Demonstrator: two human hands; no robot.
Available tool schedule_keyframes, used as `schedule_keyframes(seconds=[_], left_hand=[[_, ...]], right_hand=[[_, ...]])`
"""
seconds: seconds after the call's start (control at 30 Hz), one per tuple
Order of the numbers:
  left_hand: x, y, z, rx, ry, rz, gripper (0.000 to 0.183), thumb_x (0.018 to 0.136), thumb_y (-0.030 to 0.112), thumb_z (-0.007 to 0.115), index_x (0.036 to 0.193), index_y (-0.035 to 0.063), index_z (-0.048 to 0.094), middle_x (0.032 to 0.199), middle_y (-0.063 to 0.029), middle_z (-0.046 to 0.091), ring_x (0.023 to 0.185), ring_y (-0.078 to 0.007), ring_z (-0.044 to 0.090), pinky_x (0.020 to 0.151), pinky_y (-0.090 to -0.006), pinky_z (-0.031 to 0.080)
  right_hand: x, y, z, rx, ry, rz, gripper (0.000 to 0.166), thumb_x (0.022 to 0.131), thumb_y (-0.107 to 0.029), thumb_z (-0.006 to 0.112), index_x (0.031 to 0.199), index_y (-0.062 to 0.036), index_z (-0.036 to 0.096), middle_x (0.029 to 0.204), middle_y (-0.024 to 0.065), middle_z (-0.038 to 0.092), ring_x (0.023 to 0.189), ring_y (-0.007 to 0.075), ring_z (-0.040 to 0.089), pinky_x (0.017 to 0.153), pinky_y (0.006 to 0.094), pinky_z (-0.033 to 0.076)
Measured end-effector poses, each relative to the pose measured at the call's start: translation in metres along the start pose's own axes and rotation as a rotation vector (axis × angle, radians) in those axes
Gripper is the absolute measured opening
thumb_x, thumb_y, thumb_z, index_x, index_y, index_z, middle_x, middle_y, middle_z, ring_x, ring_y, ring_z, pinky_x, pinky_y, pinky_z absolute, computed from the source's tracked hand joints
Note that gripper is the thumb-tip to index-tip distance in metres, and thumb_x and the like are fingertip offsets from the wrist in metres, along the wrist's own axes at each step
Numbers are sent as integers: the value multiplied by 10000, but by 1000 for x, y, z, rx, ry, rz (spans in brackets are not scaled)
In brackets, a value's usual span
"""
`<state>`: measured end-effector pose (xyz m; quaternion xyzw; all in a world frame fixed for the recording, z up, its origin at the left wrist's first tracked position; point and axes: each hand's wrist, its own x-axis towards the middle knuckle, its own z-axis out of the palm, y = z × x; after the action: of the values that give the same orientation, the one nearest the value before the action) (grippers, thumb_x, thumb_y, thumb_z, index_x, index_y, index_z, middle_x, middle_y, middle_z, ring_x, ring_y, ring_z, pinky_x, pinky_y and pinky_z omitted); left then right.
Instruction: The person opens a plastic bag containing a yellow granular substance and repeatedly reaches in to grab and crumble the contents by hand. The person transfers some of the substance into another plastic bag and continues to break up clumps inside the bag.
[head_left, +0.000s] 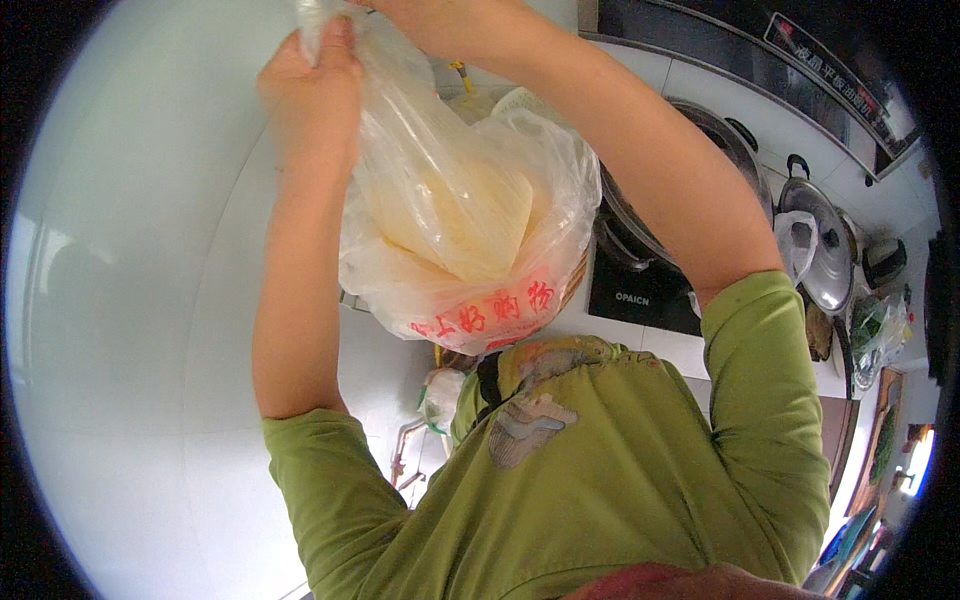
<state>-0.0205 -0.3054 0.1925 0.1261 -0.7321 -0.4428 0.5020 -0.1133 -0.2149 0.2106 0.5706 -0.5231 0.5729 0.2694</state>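
Note:
My left hand (322, 82), near the top edge, is closed around the gathered neck of a translucent plastic bag (450, 202). Something pale yellow shows through the film, its exact kind unclear. Around its lower part spreads a whitish plastic carrier bag (480, 307) printed with red writing. Only part of my right hand (397, 11) shows beside the bag's neck; the frame cuts off the rest, so its grip is hidden. Both forearms reach up on either side of the bags.
Right of the bags, a large dark pan (694, 150) sits on a black cooktop (637, 296). Beyond it stands a pot with a metal lid (825, 247). A range hood (832, 75) hangs at upper right. A pale smooth wall (150, 247) rises along the left.

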Motion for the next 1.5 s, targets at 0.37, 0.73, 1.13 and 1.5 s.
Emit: schedule_keyframes(seconds=[0.37,0.73,1.13,1.5], left_hand=[[42,83,75,-153,525,-237,172,943,152,545,788,77,543,570,55,422,451,-77,358,430,-237,302],[4,46,17,-681,15,-127,210,948,134,526,741,116,497,541,61,366,428,-76,336,397,-247,271],[-4,45,-1,-703,-105,-243,220,959,133,512,744,99,482,533,49,373,428,-84,342,405,-251,278],[-31,-14,-43,-520,-109,-432,223,941,138,522,737,48,511,588,-56,501,477,-172,457,452,-307,363]], right_hand=[[-155,61,-47,655,-333,958,342,925,-305,599,1164,-62,623,982,13,649,936,109,573,839,285,463],[-120,48,-65,366,-400,796,178,947,-162,569,1034,-19,630,996,32,662,923,117,603,832,300,496],[-118,67,-72,151,-110,751,254,971,-200,528,844,-11,642,740,-23,612,664,52,511,620,229,449],[-76,85,-86,31,-207,659,231,981,-189,528,860,-21,630,734,-50,578,641,37,477,604,204,411]])
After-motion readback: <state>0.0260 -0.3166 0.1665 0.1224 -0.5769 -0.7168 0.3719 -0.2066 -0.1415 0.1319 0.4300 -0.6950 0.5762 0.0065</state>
